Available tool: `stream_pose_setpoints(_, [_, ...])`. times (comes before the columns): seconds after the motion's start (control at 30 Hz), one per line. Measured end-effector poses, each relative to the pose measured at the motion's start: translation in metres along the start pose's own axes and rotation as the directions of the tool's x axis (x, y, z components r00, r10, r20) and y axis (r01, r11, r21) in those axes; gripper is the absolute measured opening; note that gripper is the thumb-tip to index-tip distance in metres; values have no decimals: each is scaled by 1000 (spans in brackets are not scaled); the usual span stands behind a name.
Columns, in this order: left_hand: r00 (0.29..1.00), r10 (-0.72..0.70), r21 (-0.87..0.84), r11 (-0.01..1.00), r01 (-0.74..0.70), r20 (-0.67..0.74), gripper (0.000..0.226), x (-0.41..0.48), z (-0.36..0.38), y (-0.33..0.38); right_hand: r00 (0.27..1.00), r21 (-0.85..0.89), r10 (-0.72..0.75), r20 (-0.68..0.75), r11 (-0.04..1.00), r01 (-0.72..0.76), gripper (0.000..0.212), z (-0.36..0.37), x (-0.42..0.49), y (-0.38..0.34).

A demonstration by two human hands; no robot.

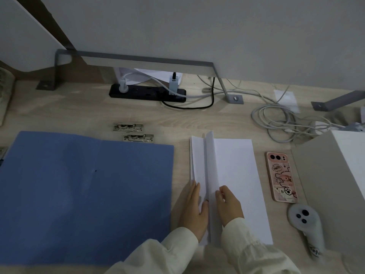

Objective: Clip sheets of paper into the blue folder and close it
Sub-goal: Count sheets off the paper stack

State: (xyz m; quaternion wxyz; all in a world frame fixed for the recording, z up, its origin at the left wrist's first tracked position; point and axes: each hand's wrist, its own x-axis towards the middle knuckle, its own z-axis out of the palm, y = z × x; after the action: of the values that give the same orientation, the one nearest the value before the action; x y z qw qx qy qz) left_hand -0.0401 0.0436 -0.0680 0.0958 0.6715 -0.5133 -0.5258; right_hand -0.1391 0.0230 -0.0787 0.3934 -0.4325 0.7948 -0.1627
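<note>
The blue folder (83, 194) lies open and flat on the left of the wooden desk. To its right is a stack of white paper (237, 175). My right hand (229, 204) pinches the near edge of a few sheets and lifts them into an upright fold. My left hand (194, 210) lies flat on the left part of the stack, fingers apart, holding it down. Two metal clips (128, 127) (138, 138) lie just beyond the folder's far edge.
A pink phone (281, 177) and a grey controller (305, 220) lie right of the paper. A grey box (335, 175) stands at the right edge. A black power strip (147, 92), loose cables (280, 119) and a metal shelf frame (138, 60) sit at the back.
</note>
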Motion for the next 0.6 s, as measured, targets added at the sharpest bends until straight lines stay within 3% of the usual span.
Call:
stream_pose_setpoints(0.03, [1000,-2,-55,998,0,-28,58,0,-2,0,1000,-6,-3,-2,1000,3,19,0,0,0])
stream_pose_setpoints(0.17, [999,-43,-291,956,45,11,45,2,-6,4,998,3,-46,36,999,46,20,0,-3,-1])
stream_pose_setpoints(0.27, [992,-99,-267,956,118,84,36,9,-5,1,997,51,-51,66,998,48,29,0,-7,-2])
stream_pose_setpoints(0.5, [993,-114,13,993,113,10,31,23,6,-9,994,17,-40,101,999,39,25,1,-13,-2])
stream_pose_setpoints(0.6, [996,-91,-85,992,90,-3,32,20,1,-8,998,77,-28,61,997,23,23,-11,-14,0])
